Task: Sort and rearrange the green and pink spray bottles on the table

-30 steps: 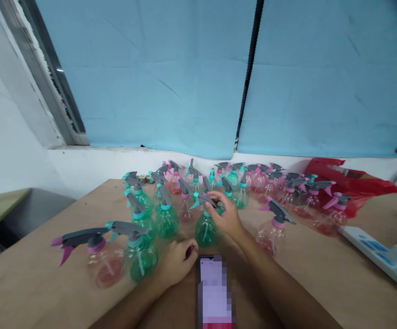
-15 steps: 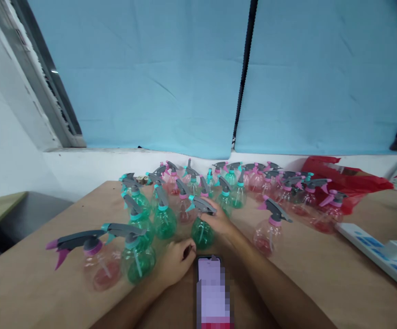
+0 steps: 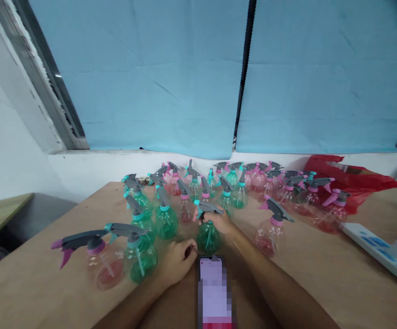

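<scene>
My right hand is wrapped round the neck of a green spray bottle, under its grey and teal spray head. The bottle is upright, just beyond a phone that lies on the wooden table. Close to the left side of that bottle, my left hand rests on the table with its fingers curled; nothing shows in it. Left of my left hand are a green spray bottle and a pink spray bottle. A pink spray bottle stands to the right of my right arm.
Several green and pink spray bottles spread across the middle and back of the table. At the right lie a red plastic bag and a long white and blue box. A blue curtain hangs behind.
My right hand's fingers now reach round the bottle's neck, and the green bottle sits slightly further right and nearer the phone. My left hand keeps its curled pose.
</scene>
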The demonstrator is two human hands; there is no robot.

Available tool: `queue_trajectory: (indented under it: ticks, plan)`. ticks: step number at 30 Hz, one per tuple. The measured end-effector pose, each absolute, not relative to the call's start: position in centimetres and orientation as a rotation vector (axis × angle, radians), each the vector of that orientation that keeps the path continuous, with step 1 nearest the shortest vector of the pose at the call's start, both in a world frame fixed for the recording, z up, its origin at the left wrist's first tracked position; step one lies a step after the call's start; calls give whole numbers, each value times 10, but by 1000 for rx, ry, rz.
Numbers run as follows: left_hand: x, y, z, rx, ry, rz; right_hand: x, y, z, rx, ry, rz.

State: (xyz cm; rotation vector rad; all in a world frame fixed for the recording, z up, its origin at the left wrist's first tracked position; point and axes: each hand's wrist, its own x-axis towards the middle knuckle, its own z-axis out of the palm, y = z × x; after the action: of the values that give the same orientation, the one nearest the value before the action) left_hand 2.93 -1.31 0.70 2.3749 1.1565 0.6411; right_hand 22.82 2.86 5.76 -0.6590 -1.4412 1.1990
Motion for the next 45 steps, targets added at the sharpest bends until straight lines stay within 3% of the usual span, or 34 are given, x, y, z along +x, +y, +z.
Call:
queue_trajectory:
  ticks: [45]
  plan:
    - [30,-15,10,2384,1195,579,232,30,54,-686,-1523,1125]
